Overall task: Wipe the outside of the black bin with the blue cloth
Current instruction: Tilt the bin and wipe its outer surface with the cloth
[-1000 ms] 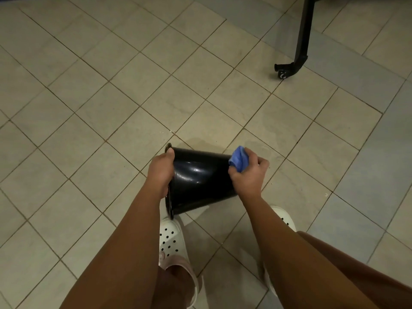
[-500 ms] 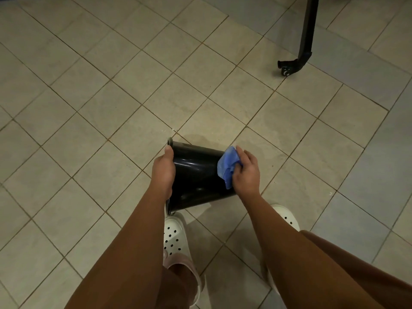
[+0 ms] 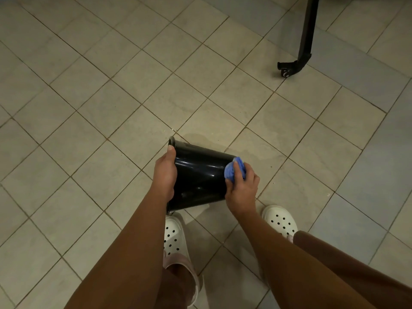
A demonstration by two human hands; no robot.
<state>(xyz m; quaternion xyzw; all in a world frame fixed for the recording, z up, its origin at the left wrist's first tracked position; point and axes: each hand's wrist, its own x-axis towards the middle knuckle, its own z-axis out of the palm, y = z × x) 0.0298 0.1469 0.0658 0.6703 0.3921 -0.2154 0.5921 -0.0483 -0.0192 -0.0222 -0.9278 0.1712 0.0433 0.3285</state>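
Your left hand [image 3: 165, 175] curls round the rim end of the black bin [image 3: 200, 175], thumb up along its edge. The bin lies sideways between your hands, mouth leftward, seemingly lifted off the tiles [image 3: 111, 108], though that is hard to judge. Your right hand [image 3: 242, 188] clutches the bunched blue cloth [image 3: 231, 171] against the bin's base end.

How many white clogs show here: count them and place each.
2. One white clog sits just below the black bin; the other sits further right, below the right hand. None seems hidden.
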